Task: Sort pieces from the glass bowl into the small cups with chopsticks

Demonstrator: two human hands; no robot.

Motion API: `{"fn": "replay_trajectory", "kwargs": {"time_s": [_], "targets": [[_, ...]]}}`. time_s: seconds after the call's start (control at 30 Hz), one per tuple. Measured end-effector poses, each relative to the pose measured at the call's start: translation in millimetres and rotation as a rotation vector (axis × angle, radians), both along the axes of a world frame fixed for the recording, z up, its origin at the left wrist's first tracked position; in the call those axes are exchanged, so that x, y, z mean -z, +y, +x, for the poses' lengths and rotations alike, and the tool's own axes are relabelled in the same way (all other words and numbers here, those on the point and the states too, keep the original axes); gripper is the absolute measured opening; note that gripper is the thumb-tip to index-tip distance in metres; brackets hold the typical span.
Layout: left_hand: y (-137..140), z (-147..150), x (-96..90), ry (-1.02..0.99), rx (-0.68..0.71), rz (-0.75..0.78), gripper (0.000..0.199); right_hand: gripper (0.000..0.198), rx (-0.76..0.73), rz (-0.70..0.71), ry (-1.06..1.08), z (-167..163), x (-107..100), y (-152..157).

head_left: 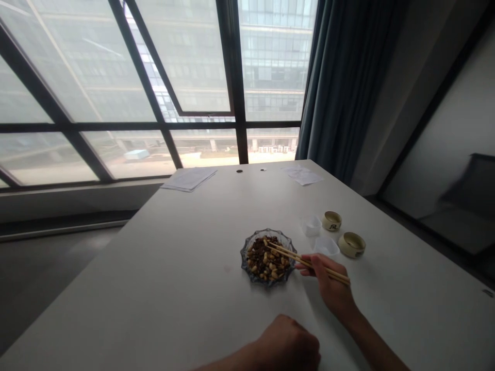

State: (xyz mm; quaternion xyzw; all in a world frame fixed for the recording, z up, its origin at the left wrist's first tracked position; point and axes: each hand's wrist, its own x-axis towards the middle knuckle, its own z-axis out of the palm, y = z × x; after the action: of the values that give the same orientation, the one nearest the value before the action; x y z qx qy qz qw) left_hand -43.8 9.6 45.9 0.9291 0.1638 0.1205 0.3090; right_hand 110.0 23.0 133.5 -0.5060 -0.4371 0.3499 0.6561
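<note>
Two chopsticks (288, 252) are held by the right hand (328, 281), clasped between thumb and fingers well back from the tips, which are set among the peanuts and dark pieces (266, 260) heaped in a scalloped glass bowl (247, 275) on the white table (185, 268). Whether a nut is pinched there cannot be told. The left hand (290, 342) is curled into a fist, nearer the viewer and apart from the bowl; whether anything is enclosed cannot be seen. For good control, the lower stick is best kept still while the upper is moved, with the tips level and pressure light, since rounded pieces are likely to roll. The bowl could be steadied by the left hand. The nearer translucent container (327, 247), just beyond the right knuckles, should not be brushed
</note>
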Motion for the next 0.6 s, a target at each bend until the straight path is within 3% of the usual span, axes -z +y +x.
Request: {"fn": "replay_trajectory", "kwargs": {"time_s": [0.33, 0.6], "targets": [[-1.4, -0.1, -3.7, -0.016, -0.005, -0.014, 0.05, 0.051, 0.004, -0.04, 0.143, 2.0, 27.4, 6.6], [-0.8, -1.3, -5.2, -0.025, 0.003, -0.005, 0.05, 0.052, 0.079, -0.042, 0.201, 10.2, 32.5, 7.0]]}}
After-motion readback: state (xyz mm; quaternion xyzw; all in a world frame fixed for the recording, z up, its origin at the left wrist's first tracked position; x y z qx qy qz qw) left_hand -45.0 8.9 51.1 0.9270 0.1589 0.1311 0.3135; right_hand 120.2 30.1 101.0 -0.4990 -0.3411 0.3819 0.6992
